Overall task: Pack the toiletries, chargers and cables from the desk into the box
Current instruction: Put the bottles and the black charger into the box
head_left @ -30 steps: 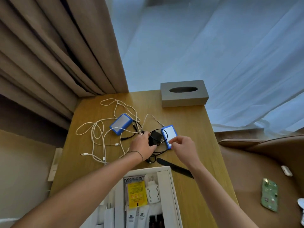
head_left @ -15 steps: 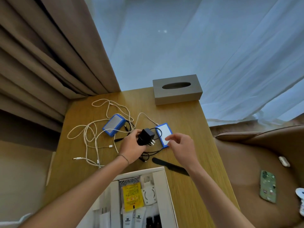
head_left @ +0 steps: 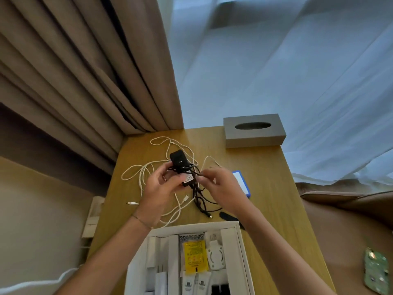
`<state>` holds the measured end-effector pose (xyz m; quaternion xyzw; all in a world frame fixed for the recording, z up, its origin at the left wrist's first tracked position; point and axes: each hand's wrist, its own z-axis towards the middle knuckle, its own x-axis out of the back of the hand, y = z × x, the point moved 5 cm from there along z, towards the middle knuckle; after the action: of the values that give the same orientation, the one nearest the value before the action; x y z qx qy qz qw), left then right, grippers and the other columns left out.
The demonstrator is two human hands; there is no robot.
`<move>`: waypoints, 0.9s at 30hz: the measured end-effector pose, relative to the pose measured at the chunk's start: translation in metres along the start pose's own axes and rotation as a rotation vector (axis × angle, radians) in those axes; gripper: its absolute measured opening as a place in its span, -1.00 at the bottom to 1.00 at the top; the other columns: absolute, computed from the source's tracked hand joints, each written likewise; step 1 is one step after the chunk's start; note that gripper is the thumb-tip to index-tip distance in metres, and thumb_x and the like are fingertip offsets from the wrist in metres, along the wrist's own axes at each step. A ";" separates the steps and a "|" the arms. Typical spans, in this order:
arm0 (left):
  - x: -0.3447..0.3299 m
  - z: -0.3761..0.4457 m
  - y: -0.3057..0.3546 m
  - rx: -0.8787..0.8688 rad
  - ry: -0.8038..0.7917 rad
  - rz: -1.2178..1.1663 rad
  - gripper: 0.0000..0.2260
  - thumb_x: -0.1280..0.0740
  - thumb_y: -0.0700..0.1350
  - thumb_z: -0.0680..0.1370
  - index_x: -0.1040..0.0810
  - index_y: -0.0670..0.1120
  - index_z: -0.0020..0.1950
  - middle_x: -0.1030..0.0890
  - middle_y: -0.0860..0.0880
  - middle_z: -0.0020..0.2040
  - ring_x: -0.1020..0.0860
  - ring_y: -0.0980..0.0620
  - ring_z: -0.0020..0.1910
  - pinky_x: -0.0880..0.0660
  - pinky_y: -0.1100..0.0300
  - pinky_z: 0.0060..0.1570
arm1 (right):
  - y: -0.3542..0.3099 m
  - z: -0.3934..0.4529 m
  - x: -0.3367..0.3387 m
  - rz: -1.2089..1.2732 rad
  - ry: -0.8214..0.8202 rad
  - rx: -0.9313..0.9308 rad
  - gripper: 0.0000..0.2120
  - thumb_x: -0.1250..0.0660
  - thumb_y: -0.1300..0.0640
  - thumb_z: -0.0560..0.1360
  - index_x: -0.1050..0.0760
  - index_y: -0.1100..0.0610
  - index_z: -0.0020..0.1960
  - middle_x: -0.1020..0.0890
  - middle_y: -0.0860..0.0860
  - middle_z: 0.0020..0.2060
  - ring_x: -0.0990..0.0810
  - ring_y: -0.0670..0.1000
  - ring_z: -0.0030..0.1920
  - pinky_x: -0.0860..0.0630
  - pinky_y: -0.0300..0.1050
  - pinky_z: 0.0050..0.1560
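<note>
My left hand (head_left: 163, 186) grips a black charger (head_left: 179, 161) lifted above the wooden desk (head_left: 270, 201). My right hand (head_left: 221, 186) pinches the charger's black cable (head_left: 200, 199), which hangs down in loops to the desk. White cables (head_left: 144, 171) lie tangled on the desk behind and under my hands. A blue-edged power bank (head_left: 242, 184) lies just right of my right hand. The open white box (head_left: 240, 252) sits at the desk's near edge with a yellow sachet (head_left: 194, 258), a white charger (head_left: 215, 255) and small tubes inside.
A grey tissue box (head_left: 254, 130) stands at the desk's far right corner. A black nail file (head_left: 228, 218) lies near the box, partly under my right forearm. Brown curtains (head_left: 85, 71) hang at the left. A green phone (head_left: 376, 271) lies on the brown seat at right.
My left hand has lifted the black charger up off the desk. My right hand left the blue-edged power bank and took hold of the black cable. The second blue power bank is now hidden.
</note>
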<state>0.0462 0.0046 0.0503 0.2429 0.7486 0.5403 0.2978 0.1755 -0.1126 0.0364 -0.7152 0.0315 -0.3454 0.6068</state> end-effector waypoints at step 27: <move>0.045 -0.100 0.050 -0.387 -0.386 1.103 -0.54 -0.52 0.03 0.40 -0.55 0.15 0.28 -0.61 0.24 0.00 -0.58 0.27 -0.07 -0.55 0.41 -0.10 | -0.132 -0.045 -0.014 -0.334 -0.287 0.144 -0.88 -0.37 0.11 0.59 -0.65 0.06 -0.10 -0.64 -0.04 -0.24 -0.54 -0.08 -0.26 -0.46 -0.18 -0.17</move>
<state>-0.0545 -0.0160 0.1140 0.6296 0.3335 0.6869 0.1433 0.0913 -0.1097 0.1486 -0.7072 -0.1986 -0.3374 0.5888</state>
